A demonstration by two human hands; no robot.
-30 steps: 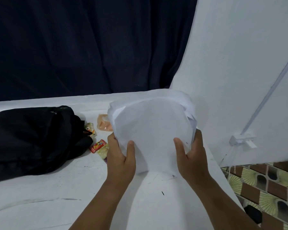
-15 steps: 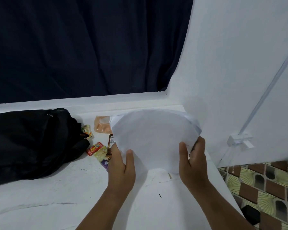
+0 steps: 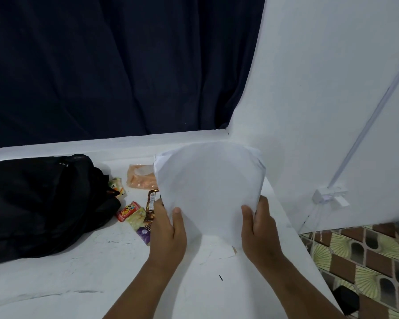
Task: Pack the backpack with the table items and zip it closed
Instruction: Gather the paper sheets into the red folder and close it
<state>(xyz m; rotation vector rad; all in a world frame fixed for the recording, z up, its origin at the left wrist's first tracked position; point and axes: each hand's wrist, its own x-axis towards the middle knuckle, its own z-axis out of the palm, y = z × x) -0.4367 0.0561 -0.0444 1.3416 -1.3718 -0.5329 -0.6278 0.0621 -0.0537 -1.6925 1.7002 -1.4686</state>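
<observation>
Packing step: my left hand (image 3: 165, 229) and right hand (image 3: 260, 226) pinch the paper stack (image 3: 209, 187) above the worktop (image 3: 78, 284); next I judge it goes left into the backpack (image 3: 39, 203).

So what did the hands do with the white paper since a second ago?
Both hands, left hand and right hand, keep gripping the stack of white paper sheets by its lower edge and have brought it down lower, so its curved top bulges less. The black fabric backpack and the small colourful snack packets on the white table stayed put.
</observation>
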